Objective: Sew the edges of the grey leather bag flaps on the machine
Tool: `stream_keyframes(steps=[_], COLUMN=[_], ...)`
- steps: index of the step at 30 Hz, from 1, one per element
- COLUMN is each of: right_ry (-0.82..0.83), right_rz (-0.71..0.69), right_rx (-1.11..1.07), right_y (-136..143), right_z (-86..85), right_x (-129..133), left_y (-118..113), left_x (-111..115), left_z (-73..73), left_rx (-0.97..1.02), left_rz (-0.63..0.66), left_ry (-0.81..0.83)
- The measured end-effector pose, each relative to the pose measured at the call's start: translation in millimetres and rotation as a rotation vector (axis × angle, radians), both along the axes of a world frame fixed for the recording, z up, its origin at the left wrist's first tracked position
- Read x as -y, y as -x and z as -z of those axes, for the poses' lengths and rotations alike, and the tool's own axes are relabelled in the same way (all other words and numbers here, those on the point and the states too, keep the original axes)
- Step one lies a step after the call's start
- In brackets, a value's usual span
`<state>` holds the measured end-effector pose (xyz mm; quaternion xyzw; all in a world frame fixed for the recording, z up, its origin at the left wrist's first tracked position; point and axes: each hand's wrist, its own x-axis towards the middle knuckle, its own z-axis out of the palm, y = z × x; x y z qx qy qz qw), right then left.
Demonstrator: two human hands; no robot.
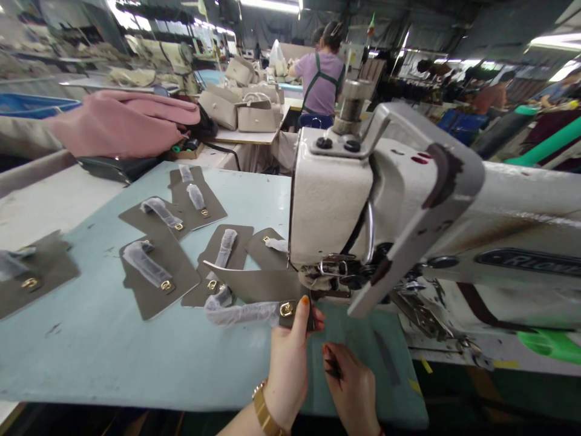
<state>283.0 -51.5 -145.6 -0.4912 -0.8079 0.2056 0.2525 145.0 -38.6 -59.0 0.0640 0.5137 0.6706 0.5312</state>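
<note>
My left hand [290, 357] grips the right end of a grey-brown leather bag panel [258, 284], thumb on top beside a gold buckle [286, 309]. A handle wrapped in clear plastic [245, 313] runs along the panel's near side. The panel's far edge is tilted up, close by the needle area of the white sewing machine [336, 206]. Just right of and below it, my right hand [354, 378] is closed around a small dark pointed tool [333, 366], mostly hidden by the fingers. Its kind cannot be made out.
Several similar panels [158, 272] with wrapped handles lie about the pale blue-green tabletop [104, 345]. A pink cloth [127, 124] rests on a black bag at the back left. Beige bags [258, 118] are piled beyond, near a person in a purple shirt [320, 82].
</note>
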Motion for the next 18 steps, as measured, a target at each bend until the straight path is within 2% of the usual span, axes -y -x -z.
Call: stream_keyframes(steps=[6, 9, 10, 12, 14, 15, 16, 18], right_ry=[0.039, 0.045, 0.046, 0.046, 0.042, 0.037, 0.035, 0.048], right_rz=[0.005, 0.005, 0.001, 0.010, 0.055, 0.092, 0.140, 0.245], right_rx=[0.010, 0.004, -0.008, -0.065, -0.165, -0.223, -0.276, -0.345], right_y=[1.1, 1.5, 1.4, 0.3, -2.2, -3.7, -5.1, -6.6], right_z=[-0.3, -4.0, -5.1, -5.6, -3.3, -1.3, 0.9, 3.7], right_x=[1.1, 0.8, 0.6, 0.6, 1.5, 2.4, 3.5, 5.9], left_y=[5.8, 4.8, 6.1, 15.7, 38.8, 55.6, 75.1, 116.5], left_x=[-1.5, 8.8, 16.2, 34.8, 50.2, 53.2, 51.2, 30.8], left_z=[5.0, 10.1, 11.4, 10.4, 0.1, -9.5, -21.6, -48.8], left_rx=[-0.019, -0.005, 0.007, 0.011, -0.072, -0.179, -0.312, -0.603], left_rz=[0.071, 0.146, 0.205, 0.425, 0.670, 0.709, 0.681, 0.534], left_ry=[-0.017, -0.025, -0.019, -0.003, 0.013, 0.015, 0.020, -0.054])
